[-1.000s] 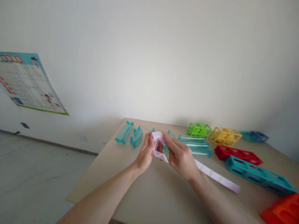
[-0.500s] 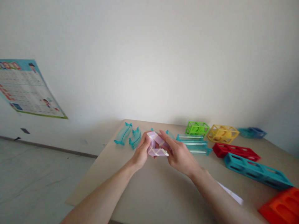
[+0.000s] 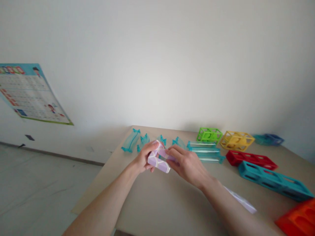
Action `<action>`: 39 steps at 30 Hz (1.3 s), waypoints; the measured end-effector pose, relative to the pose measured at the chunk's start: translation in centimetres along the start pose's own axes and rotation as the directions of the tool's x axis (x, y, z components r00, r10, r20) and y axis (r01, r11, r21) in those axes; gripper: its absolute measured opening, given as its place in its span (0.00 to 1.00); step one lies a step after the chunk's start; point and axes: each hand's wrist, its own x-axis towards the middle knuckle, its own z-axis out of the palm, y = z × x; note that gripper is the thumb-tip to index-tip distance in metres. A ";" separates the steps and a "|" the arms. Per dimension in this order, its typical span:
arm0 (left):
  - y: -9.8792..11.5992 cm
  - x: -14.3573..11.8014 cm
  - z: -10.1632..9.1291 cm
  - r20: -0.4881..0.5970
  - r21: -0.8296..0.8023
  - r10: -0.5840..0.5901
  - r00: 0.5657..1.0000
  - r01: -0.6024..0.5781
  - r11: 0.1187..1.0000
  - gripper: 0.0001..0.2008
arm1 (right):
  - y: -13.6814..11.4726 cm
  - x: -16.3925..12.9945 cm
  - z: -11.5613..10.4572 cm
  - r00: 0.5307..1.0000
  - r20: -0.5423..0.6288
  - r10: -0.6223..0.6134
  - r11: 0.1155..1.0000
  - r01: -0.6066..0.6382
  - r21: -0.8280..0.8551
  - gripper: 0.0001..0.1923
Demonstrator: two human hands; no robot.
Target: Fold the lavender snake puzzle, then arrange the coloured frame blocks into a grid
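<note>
Compared with half a second ago, the lavender folding toy (image 3: 161, 165) has tilted, its near end now pointing down to the right. It is held above the table (image 3: 157, 206), pinched by both left hand (image 3: 142, 159) and right hand (image 3: 187, 164). The right forearm (image 3: 216, 190) partly hides a lavender strip (image 3: 242, 200). Clear blue pieces (image 3: 131, 141) lie behind; red (image 3: 251, 160) and teal blocks (image 3: 273, 180) lie right.

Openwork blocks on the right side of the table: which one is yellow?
The yellow block, at the back, directly right of the green block; no other block is yellow.
</note>
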 end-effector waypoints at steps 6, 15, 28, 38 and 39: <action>0.0 0.2 -0.7 -0.005 0.051 0.071 0.997 -0.070 0.996 0.18 | -0.7 0.1 0.0 0.999 -0.053 0.007 1.000 -0.006 0.002 0.09; 0.4 0.2 -0.3 0.027 -0.262 0.067 0.997 -0.057 0.963 0.23 | -0.6 0.5 -0.8 0.954 0.153 0.258 0.858 -0.299 0.416 0.22; 0.1 0.2 -1.2 0.224 -0.272 0.043 0.974 0.021 0.962 0.27 | -0.5 0.6 -0.8 0.884 0.405 0.234 0.387 -0.466 0.796 0.19; -0.4 0.1 -1.2 0.326 -0.274 0.033 0.945 0.061 0.960 0.28 | -0.7 0.6 -0.7 0.870 0.421 0.258 0.463 -0.494 0.736 0.19; -0.4 0.1 -1.2 0.327 -0.278 0.031 0.945 0.065 0.958 0.27 | -0.7 0.6 -0.7 0.868 0.424 0.259 0.463 -0.497 0.734 0.19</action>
